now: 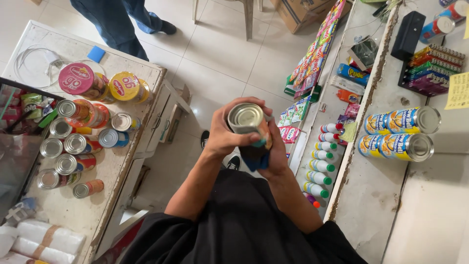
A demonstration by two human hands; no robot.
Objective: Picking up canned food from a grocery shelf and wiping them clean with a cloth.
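White, chipped counter (93, 205) to your left carries tins — the landmark here. Right of it, over the tiled floor (220, 58), you hold a metal tin can (246, 120) upright. Your left hand (222, 134) wraps its side; your right hand (276, 151) presses a blue cloth (255, 159) beneath. Rigid, likely weighty, slick-walled — grip the body.

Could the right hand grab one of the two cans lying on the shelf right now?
Probably not just now. The right hand and left hand are both wrapped around a can with a blue cloth. Nothing blocks the lying cans, but it would need to let go first.
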